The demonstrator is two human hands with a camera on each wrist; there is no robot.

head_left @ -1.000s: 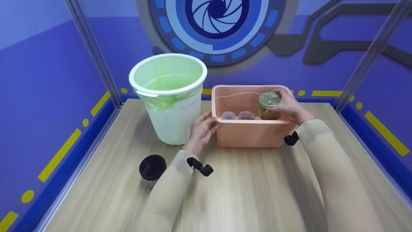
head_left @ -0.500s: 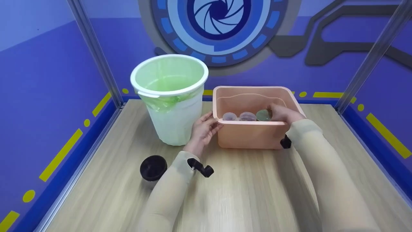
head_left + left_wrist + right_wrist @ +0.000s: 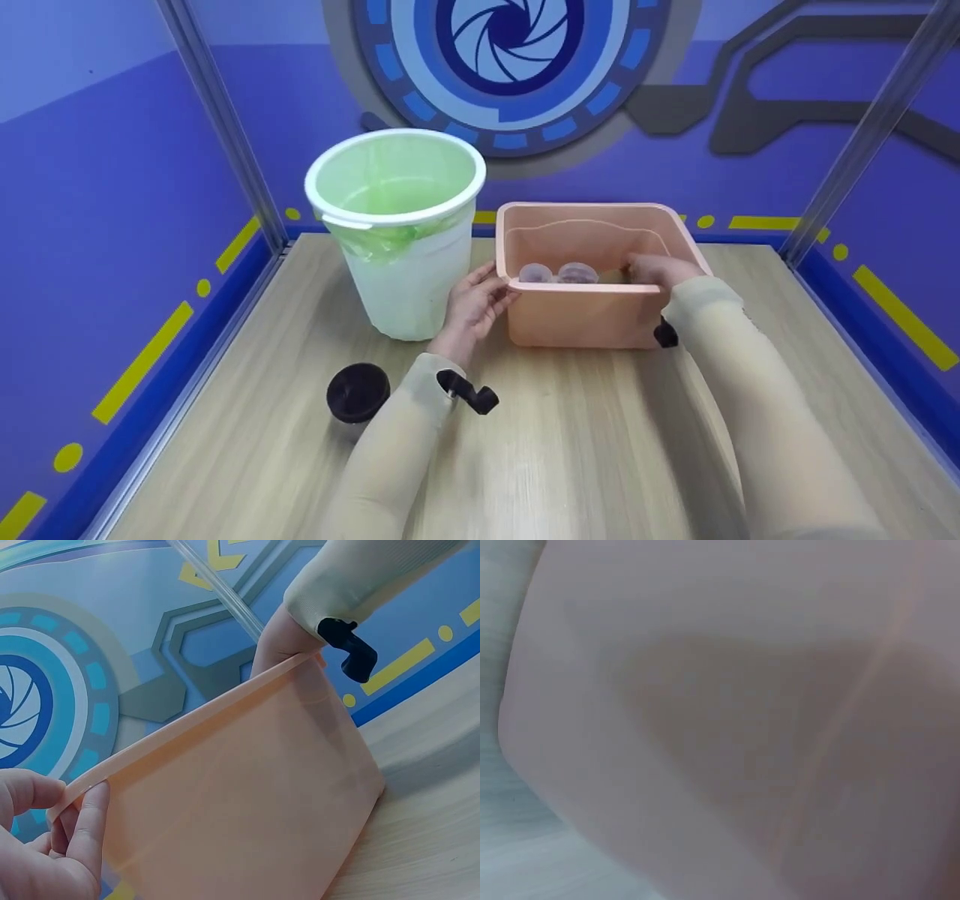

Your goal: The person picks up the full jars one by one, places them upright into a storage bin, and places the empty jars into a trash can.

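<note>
My left hand [image 3: 472,304] pinches the left front corner of the rim of a pink plastic storage bin [image 3: 585,319]. In the left wrist view, thumb and fingers [image 3: 91,821] lie on either side of that rim. My right hand [image 3: 656,268] reaches down into the right part of the bin; the front wall hides its fingertips. The lidded glass jar it carried is nearly all hidden behind that wall, so its grip cannot be seen. Two round clear containers, one on the left [image 3: 535,274] and one in the middle [image 3: 577,273], show inside the bin. The right wrist view shows only the bin's wall [image 3: 705,765], close and blurred.
To the left of the bin stands a white trash can [image 3: 405,277] with a green liner. A jar with a black lid [image 3: 358,392] is on the wooden table [image 3: 555,450] beside my left forearm. Blue panels enclose the back and sides.
My right hand has lowered the lidded jar from above the front rim down into the bin, where it drops almost out of sight. The left hand stays on the rim.
</note>
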